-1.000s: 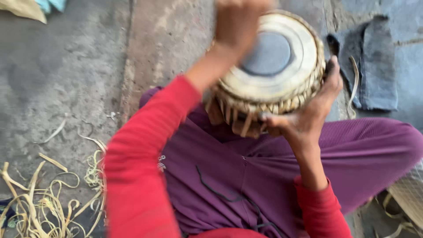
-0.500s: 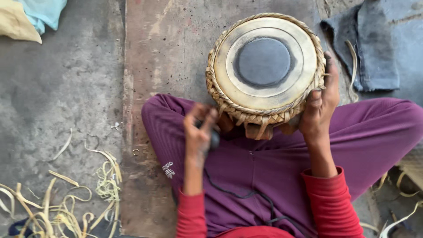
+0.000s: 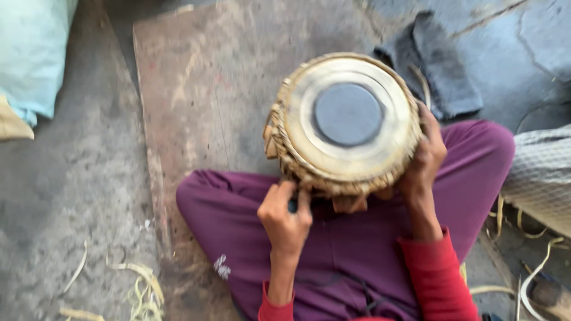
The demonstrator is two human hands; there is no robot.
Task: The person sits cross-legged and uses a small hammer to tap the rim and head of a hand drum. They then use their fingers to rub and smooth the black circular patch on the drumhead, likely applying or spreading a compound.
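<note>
**Tabla on the lap, both hands on the rim**

Starting at the fingers: the left hand, lower middle of the frame, is curled into a loose fist with the fingertips pinched around something small and dark. It's too blurry to say what, maybe a little tool or the end of a strap. That pinch sits right up against the bottom edge of the drum, touching or just about touching the braided lacing there. The right hand is wrapped around the drum's right side, fingers spread narrow and pressed on the woven rim, steadying it.

The drum itself sits centre to upper right of the frame, resting on the crossed legs in purple trousers, head tilted up at the camera. The skin looks fitted, with the dark round patch in the middle and the pale ring around it in place, and the braid runs all the way round as far as I can see. So my guess is the head is already on, and what's left is working the lacing or wedges along the lower edge.

Further out: a grey cloth in the upper right, pale strap offcuts on the concrete lower left, and a light blue sack in the upper left corner.
</note>
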